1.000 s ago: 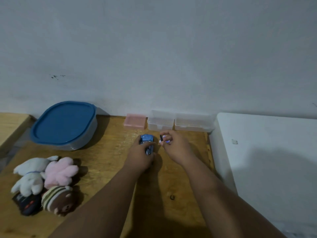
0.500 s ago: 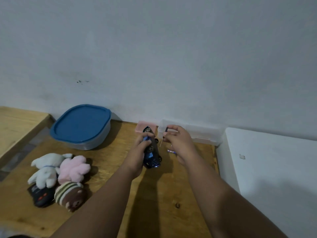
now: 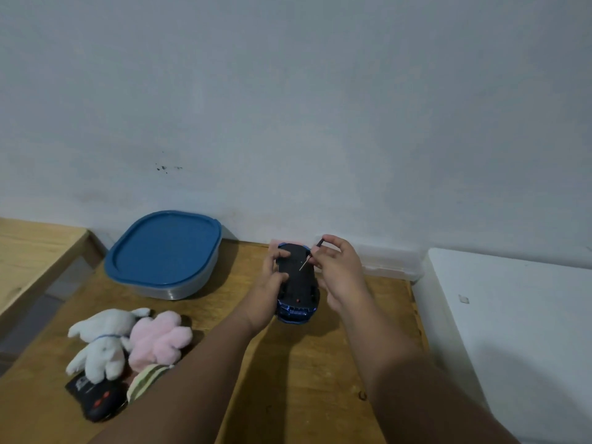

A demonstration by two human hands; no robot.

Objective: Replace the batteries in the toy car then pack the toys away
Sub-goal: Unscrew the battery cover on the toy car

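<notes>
A blue toy car is turned upside down above the wooden table, its black underside facing me. My left hand grips it from the left side. My right hand pinches a thin small screwdriver, whose metal tip touches the middle of the car's underside. At the left lie a white plush, a pink plush and a striped plush, the last partly hidden by my left forearm. A black remote control lies under them.
A grey container with a blue lid stands at the back left by the wall. Clear plastic boxes line the wall behind my right hand. A white surface adjoins the table on the right. A lower wooden surface lies at far left.
The car has been lifted and flipped so its underside faces up. My right hand has brought the screwdriver tip down onto the underside. The camera has tilted and moved closer.
</notes>
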